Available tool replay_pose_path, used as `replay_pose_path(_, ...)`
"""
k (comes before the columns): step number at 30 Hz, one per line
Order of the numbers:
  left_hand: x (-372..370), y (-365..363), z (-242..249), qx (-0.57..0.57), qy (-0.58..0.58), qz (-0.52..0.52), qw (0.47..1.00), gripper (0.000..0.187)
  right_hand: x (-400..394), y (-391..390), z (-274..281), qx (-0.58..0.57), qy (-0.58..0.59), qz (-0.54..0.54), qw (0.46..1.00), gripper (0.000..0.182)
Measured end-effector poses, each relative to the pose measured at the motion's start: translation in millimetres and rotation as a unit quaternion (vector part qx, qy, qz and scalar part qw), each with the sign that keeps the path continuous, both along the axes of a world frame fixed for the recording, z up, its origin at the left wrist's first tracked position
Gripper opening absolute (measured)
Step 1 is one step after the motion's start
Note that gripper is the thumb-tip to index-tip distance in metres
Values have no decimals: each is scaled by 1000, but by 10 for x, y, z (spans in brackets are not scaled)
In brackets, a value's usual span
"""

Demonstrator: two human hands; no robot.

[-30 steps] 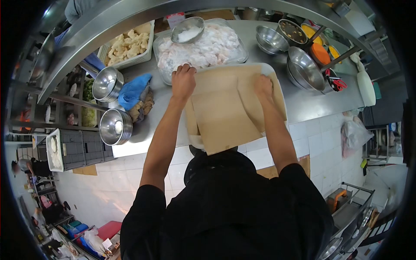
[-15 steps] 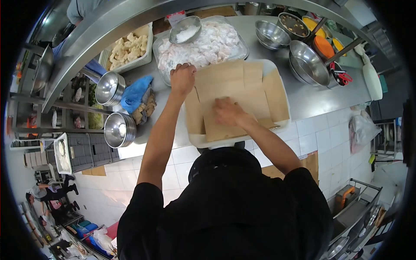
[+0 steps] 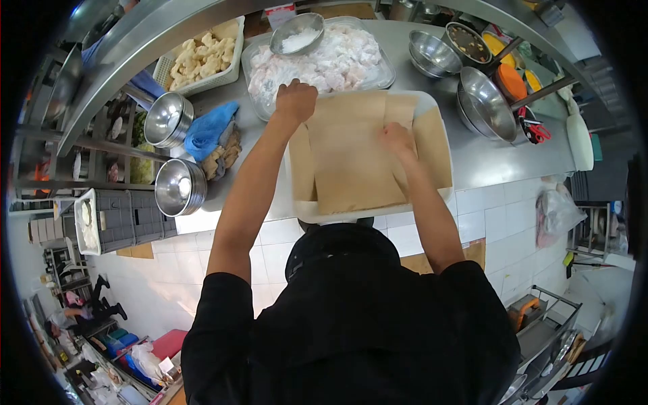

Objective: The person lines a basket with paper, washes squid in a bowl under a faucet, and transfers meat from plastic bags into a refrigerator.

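Brown cardboard (image 3: 351,155) lines a white rectangular tub (image 3: 445,192) at the counter's front edge. At the tub's upper left corner is my left hand (image 3: 296,101), its fingers curled over the rim or the cardboard edge; what it grips is too small to tell. On the right part of the cardboard rests my right hand (image 3: 398,140), slightly blurred, with its fingers bent. Just behind the tub, a clear tray (image 3: 386,73) holds pale, white-dusted pieces, and a metal bowl (image 3: 297,34) of white powder sits on it.
A white basket (image 3: 233,67) of pale yellow pieces stands at the back left. Stacked metal bowls (image 3: 181,187) and a blue cloth (image 3: 210,130) lie left. More metal bowls (image 3: 486,104) and red-handled scissors (image 3: 538,133) are right. An overhead metal rail (image 3: 135,61) crosses the view.
My right hand has moved from the cardboard's middle to the right and away from me. The cardboard lies flatter at its near right part. My left hand stays at the corner.
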State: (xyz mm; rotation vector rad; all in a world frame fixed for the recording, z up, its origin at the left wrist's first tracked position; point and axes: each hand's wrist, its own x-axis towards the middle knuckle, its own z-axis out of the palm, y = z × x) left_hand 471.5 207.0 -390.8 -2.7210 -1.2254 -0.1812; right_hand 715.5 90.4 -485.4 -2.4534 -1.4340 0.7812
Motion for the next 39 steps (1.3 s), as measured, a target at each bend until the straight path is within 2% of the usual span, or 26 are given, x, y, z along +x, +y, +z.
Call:
replay_pose_path(1, 27, -8, 27, -27, 21, 18, 999, 12, -81, -19, -31, -4, -54, -17, 998, 34)
replay_pose_path(2, 55, -1, 71, -27, 21, 15, 999, 12, -116, -48, 31, -5, -54, -20, 998, 34)
replay_pose_path(4, 116, 27, 142, -86, 33, 29, 995, 14, -169, -122, 209, 0, -46, 50, 998, 38)
replay_pose_path(8, 188, 52, 45, -62, -4, 10, 998, 12, -78, -40, 37, -16, -66, 67, 995, 39)
replay_pose_path(11, 245, 26, 42, -31, 42, -1, 999, 13, -22, 6, 44, -64, -40, 58, 995, 42)
replay_pose_path(14, 227, 15, 45, -5, 50, 3, 999, 15, -12, -9, 88, -57, -17, 47, 997, 40)
replay_pose_path(17, 228, 4, 65, -22, 42, -19, 999, 24, 23, -20, 96, -35, 18, 44, 998, 34)
replay_pose_path(19, 248, -2, 57, -51, 56, 1, 997, 31, 25, -47, 65, -6, 31, 39, 999, 28)
replay_pose_path(26, 325, 14, 23, -44, 98, -12, 994, 19, -108, -64, 115, 43, -10, 53, 998, 23)
replay_pose_path(28, 325, -16, -33, 18, 113, -15, 993, 12, -139, -54, 103, 31, -115, 56, 991, 23)
replay_pose_path(29, 313, -43, -53, 16, 114, -14, 993, 12, -152, -74, 162, 28, -113, 58, 991, 23)
replay_pose_path(31, 283, -100, -76, 45, 140, -36, 989, 12, -203, -132, 367, 76, -106, 130, 983, 29)
replay_pose_path(32, 293, -164, -64, 44, 142, -36, 988, 12, -247, -167, 342, 75, -104, 130, 983, 29)
replay_pose_path(34, 366, -352, 2, 35, 137, -36, 989, 11, -360, -238, 258, 189, -75, 327, 923, 40)
replay_pose_path(35, 423, -456, 42, 37, 138, -37, 989, 11, -421, -262, 226, 191, -75, 325, 923, 40)
replay_pose_path(37, 501, -621, 85, 28, 16, -39, 999, 10, -548, -299, 170, 126, -61, 344, 928, 48)
replay_pose_path(38, 509, -600, 23, 26, 17, -40, 999, 10, -561, -277, 188, 124, -59, 343, 929, 48)
replay_pose_path(39, 528, -553, -133, -94, -18, -90, 991, 14, -545, -237, 227, 95, -70, 364, 924, 51)
